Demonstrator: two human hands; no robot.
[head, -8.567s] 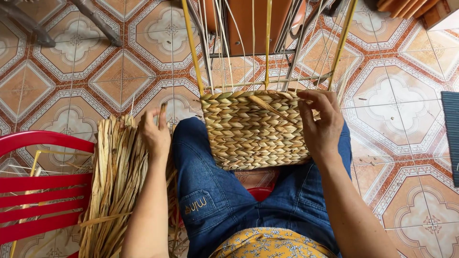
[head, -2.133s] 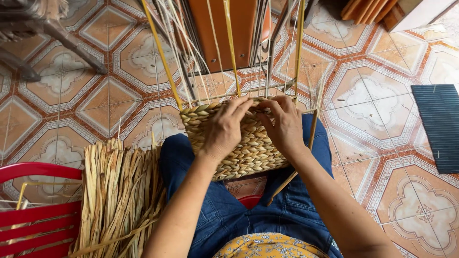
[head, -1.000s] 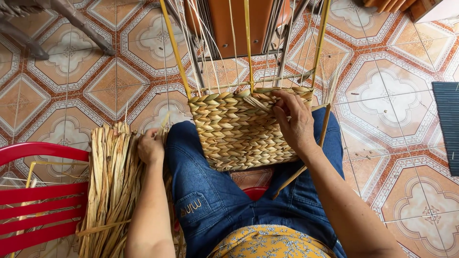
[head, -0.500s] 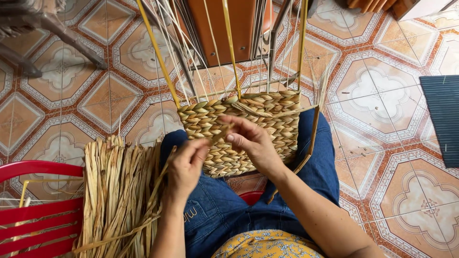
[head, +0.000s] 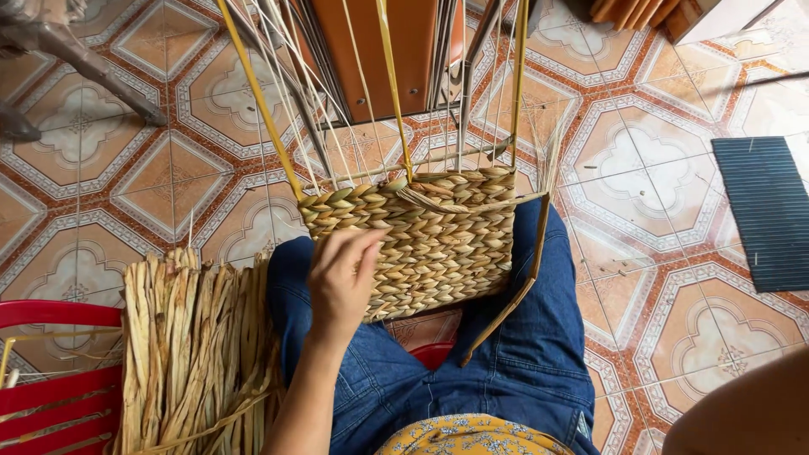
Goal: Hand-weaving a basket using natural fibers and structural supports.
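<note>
Weaving rests on the person's lap: a half-made woven basket (head: 421,244) of tan braided straw, leaning against the blue jeans (head: 472,371). Long yellow and pale stakes (head: 392,93) stick up out of its top edge, some straight and some slanting.

The left hand (head: 341,278) lies on the front of the basket, near its left side. The fingers (head: 358,248) are bent a little and press on the braid. The hand looks half open, and I cannot tell if it pinches a strand. The right hand is out of the picture; only a bit of bare arm (head: 750,413) shows at the bottom right corner, well away from the basket.

A thin loose strand (head: 506,307) hangs from the right edge of the basket and slants down across the right leg.

A thick bundle of dry straw (head: 190,354) lies just beside the left leg, by the bottom left of the floor. Next to it, at the left edge, is a red plastic chair (head: 50,396). The floor (head: 666,244) has tiles with orange and white patterns. A dark ribbed mat (head: 763,211) lies near the right edge of the floor. A brown wooden board (head: 379,50) stands behind the stakes at the top.
</note>
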